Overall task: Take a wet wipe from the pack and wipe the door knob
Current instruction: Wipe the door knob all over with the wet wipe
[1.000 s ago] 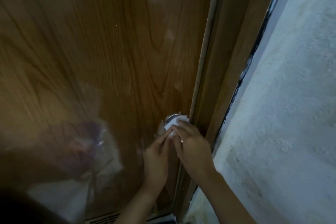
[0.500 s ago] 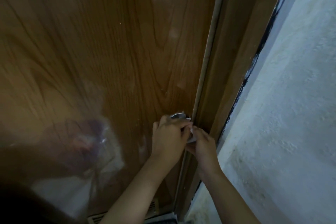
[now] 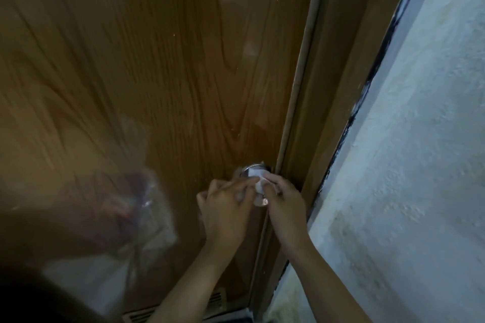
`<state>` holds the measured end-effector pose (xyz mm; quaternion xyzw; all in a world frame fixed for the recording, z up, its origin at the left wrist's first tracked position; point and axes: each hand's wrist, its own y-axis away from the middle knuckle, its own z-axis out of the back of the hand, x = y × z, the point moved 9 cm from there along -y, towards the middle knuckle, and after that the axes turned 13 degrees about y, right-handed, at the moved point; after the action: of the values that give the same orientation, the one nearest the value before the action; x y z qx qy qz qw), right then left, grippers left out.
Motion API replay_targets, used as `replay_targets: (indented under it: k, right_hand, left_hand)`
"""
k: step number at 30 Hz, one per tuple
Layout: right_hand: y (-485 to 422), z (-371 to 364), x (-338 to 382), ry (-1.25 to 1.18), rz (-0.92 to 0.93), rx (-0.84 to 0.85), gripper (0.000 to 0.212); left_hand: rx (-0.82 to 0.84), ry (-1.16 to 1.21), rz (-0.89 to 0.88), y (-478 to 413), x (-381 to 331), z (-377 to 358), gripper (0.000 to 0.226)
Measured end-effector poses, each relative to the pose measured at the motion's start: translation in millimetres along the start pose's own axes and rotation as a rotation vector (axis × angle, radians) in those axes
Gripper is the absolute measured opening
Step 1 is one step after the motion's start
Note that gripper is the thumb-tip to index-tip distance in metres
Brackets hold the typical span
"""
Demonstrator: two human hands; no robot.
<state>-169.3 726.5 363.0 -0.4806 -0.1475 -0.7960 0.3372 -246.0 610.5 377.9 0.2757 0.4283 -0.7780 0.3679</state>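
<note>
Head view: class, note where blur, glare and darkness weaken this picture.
Head view: dim overall; left hand motion-smeared; hazy reflection glares off the glossy door at lower left; dark blob fills the bottom-left corner; door knob and wet wipe small and soft.

Door knob [image 3: 254, 168]: only a sliver of the metal rim shows at top; the rest is hidden behind the wet wipe [image 3: 258, 183] and both hands. Left hand [image 3: 226, 214] motion-blurred at the fingers; whether they touch the wipe cannot be told. Right hand [image 3: 284, 204] covers the wipe's lower part. Both forearms cut off at bottom edge. Reflection on the door [image 3: 157, 73], lower left, too smeared to identify.
</note>
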Motion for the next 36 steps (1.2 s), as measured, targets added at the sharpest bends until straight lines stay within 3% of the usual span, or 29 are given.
replay_targets:
  k: [5,9,13,18,21,24,29,31,36]
  right_hand:
    - [21,-14,39,0.692,0.431,-0.25,0.031]
    - [26,-22,44,0.93,0.549,-0.299,0.04]
    - [21,-6,43,0.813,0.534,-0.332,0.034]
    - [-3,2,8,0.486,0.275,-0.072,0.044]
    - [11,-4,30,0.664,0.476,-0.118,0.04]
    - [22,-11,46,0.679,0.65,-0.16,0.036]
    - [5,4,6,0.364,0.244,-0.091,0.039]
    - [3,6,-2,0.272,0.174,-0.05,0.038]
    - [14,-2,27,0.505,0.453,-0.162,0.033]
  left_hand:
    - [0.055,0.252,0.105,29,25,-18,0.027]
    - [0.053,0.345,0.092,39,17,-26,0.034]
    - [0.076,0.237,0.001,33,2,-25,0.049]
    - [0.09,0.139,-0.059,26,2,-22,0.045]
    - [0.102,0.11,-0.054,29,9,-25,0.048]
    - [0.144,0.167,-0.053,34,11,-31,0.057]
    - [0.173,0.114,-0.09,29,2,-29,0.051]
    - [0.173,0.062,-0.106,27,1,-27,0.049]
    - [0.048,0.202,-0.046,30,12,-16,0.033]
